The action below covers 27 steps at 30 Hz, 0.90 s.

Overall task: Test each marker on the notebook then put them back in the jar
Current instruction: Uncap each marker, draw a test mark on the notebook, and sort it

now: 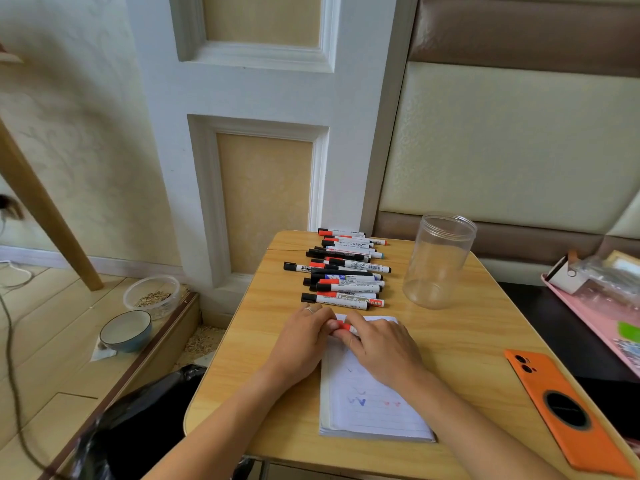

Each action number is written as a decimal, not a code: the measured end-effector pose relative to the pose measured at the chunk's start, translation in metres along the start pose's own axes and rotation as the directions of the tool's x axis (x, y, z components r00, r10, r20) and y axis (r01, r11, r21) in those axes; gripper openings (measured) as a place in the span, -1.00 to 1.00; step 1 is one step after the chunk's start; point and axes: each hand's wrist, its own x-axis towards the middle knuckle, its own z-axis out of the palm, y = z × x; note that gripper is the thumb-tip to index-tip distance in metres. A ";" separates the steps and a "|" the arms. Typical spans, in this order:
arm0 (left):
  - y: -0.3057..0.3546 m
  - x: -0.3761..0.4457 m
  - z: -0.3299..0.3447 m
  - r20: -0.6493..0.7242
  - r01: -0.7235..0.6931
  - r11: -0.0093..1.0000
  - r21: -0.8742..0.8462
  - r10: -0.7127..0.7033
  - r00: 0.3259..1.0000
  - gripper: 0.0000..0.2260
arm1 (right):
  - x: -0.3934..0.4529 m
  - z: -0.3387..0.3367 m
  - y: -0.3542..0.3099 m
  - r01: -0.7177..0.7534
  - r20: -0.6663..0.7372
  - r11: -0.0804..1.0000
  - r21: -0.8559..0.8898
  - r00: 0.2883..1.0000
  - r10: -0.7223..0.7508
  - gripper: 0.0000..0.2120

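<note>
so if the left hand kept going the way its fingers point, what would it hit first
Probably the right hand: the left hand points right along the red marker both grip, fingertips nearly meeting. Depth is unclear.

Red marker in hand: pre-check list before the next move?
1. Red marker held by both hands: left hand, right hand: ok.
2. Cap off: cannot tell, fingers cover it.
3. Notebook open under the hands, free lines left: ok.
4. Earlier test marks on the page: ok.
5. Jar upright, lid off, nothing in it: ok.
6. Marker pile clear of the jar: ok.
</note>
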 end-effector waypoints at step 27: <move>-0.021 0.026 -0.006 -0.113 0.302 0.952 0.049 -0.295 0.949 -0.82 | -0.003 -0.003 -0.007 -0.057 -0.004 0.997 0.050 0.998 0.057 -0.84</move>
